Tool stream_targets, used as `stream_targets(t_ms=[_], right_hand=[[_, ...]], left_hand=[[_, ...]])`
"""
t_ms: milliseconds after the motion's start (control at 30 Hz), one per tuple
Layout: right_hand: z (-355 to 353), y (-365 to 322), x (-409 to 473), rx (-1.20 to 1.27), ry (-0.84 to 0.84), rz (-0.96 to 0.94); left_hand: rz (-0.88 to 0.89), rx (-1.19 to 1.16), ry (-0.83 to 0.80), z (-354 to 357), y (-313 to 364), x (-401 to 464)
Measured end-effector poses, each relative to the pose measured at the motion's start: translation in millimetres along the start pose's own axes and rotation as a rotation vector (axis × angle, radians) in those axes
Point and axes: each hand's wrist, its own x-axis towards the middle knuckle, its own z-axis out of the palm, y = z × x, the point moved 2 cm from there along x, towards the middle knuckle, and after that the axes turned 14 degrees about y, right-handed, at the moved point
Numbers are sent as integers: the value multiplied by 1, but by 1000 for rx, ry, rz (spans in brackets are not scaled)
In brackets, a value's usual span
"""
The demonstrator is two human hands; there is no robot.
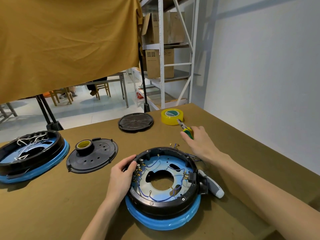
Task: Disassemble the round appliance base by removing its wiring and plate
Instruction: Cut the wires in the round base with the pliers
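Note:
The round appliance base [164, 205] lies open side up near the table's front, black with a blue rim underneath. Inside it a metal plate [181, 170] with a round hole carries thin blue wiring [155, 198] and brass terminals. My left hand [121, 175] grips the base's left wall. My right hand [200, 144] is behind the base, holding yellow-green pliers [186, 129] with their jaws pointing away. Loose blue wire ends [174, 145] lie on the table just behind the base.
A second open base [32, 158] with white wires sits at the left. A black cover plate [91, 155] holds a roll of black tape [84, 146]. Another black cover [136, 122] and a yellow tape roll [172, 116] lie farther back. A grey-handled tool [214, 187] lies right of the base.

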Motion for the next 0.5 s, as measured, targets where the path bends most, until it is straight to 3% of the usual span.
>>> stream_targets(t_ms=[133, 300, 400, 500], right_hand=[[-1, -43, -21, -32, -149, -214], [5, -67, -48, -455, -486, -553], [14, -71, -61, -680, -421, -738], [19, -77, -61, -685, -381, -732]], left_hand=[[2, -5, -8, -1, 0, -1], [10, -6, -8, -3, -2, -3], [23, -1, 4, -4, -3, -5], [29, 4, 7, -5, -3, -7]])
